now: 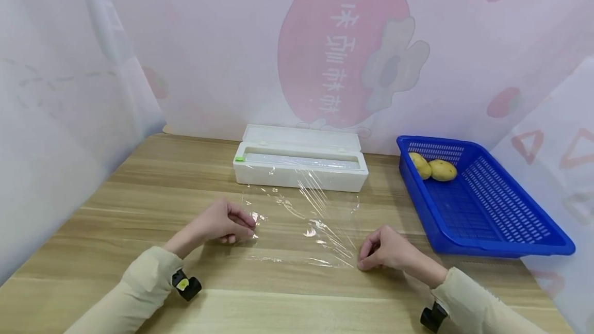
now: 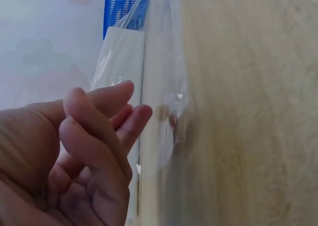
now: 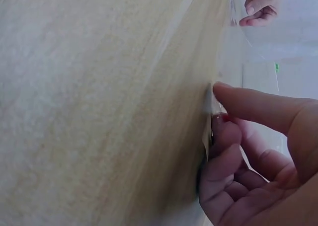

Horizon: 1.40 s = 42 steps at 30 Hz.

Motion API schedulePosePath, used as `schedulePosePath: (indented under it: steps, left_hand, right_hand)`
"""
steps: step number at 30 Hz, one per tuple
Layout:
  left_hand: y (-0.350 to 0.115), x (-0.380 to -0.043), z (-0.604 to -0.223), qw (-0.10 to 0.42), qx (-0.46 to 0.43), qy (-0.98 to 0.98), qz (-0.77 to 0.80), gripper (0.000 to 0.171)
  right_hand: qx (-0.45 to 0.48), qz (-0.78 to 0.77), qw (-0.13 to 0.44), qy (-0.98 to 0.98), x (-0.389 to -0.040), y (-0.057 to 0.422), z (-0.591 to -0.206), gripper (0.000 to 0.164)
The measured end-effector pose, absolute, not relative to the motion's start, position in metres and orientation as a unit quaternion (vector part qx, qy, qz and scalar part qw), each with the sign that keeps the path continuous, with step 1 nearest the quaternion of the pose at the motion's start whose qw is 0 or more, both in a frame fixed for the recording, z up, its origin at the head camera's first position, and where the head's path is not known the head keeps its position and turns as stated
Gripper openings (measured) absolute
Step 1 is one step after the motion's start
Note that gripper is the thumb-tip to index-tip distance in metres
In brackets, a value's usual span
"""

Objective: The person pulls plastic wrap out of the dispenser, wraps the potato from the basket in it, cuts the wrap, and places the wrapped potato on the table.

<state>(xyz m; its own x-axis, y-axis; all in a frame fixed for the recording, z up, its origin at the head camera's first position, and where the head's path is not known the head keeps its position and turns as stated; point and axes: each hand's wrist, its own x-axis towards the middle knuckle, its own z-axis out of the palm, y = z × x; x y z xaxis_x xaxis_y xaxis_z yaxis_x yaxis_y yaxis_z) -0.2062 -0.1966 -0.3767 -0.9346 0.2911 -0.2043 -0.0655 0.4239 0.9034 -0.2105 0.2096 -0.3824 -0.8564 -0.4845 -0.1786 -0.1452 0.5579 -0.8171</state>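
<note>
A clear sheet of cling film [image 1: 297, 220] stretches toward me from a white dispenser box [image 1: 301, 177], creased and shiny over the wooden table. My left hand [image 1: 229, 223] pinches at the film's left side, fingers curled, with part of the grip hidden. At the near right corner, my right hand [image 1: 385, 249] pinches the film between thumb and fingers, low over the table. In the left wrist view the film [image 2: 166, 97] runs from beside the fingertips toward the far side. The box's lid [image 1: 301, 138] is raised, and a green slider [image 1: 240, 159] sits at its left end.
On the right stands a blue plastic basket [image 1: 501, 244] holding two potatoes [image 1: 442, 170]. A printed cloth [image 1: 209, 66] hangs behind the wooden table [image 1: 260, 308] and at its sides. The box stands near the table's back edge.
</note>
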Motion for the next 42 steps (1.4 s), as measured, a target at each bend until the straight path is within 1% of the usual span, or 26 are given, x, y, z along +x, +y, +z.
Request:
schedulePosePath:
  steps: [11, 18, 21, 23, 25, 28, 32, 34, 39, 42]
  left_hand:
    - [-0.204, -0.207, -0.383, 0.196, 0.055, 0.826, 0.525, 0.027]
    - [-0.202, -0.21, -0.386, 0.176, 0.048, 0.843, 0.506, 0.025]
    - [-0.2, -0.21, -0.386, 0.169, 0.048, 0.848, 0.501, 0.025]
    - [-0.198, -0.211, -0.385, 0.166, 0.051, 0.851, 0.496, 0.025]
    - [-0.198, -0.211, -0.385, 0.166, 0.052, 0.852, 0.493, 0.025]
    - [-0.197, -0.211, -0.385, 0.164, 0.056, 0.854, 0.49, 0.025]
    - [-0.196, -0.211, -0.386, 0.163, 0.061, 0.853, 0.492, 0.025]
    - [-0.196, -0.21, -0.386, 0.165, 0.063, 0.851, 0.494, 0.025]
    - [-0.196, -0.211, -0.386, 0.17, 0.066, 0.847, 0.5, 0.025]
    - [-0.197, -0.212, -0.386, 0.171, 0.068, 0.846, 0.5, 0.025]
  right_hand:
    - [-0.2, -0.433, 0.179, 0.861, -0.213, 0.211, -0.39, 0.024]
    - [-0.183, -0.452, 0.19, 0.852, -0.212, 0.215, -0.386, 0.022]
    - [-0.167, -0.46, 0.18, 0.854, -0.212, 0.216, -0.38, 0.018]
    - [-0.153, -0.464, 0.162, 0.857, -0.213, 0.217, -0.376, 0.015]
    - [-0.142, -0.471, 0.143, 0.859, -0.214, 0.218, -0.37, 0.014]
    - [-0.121, -0.491, 0.121, 0.854, -0.215, 0.218, -0.359, 0.018]
    - [-0.113, -0.519, 0.1, 0.842, -0.216, 0.22, -0.34, 0.026]
    - [-0.113, -0.531, 0.097, 0.834, -0.216, 0.221, -0.329, 0.027]
    - [-0.133, -0.548, 0.086, 0.821, -0.218, 0.229, -0.298, 0.025]
    - [-0.168, -0.552, 0.048, 0.815, -0.222, 0.239, -0.272, 0.024]
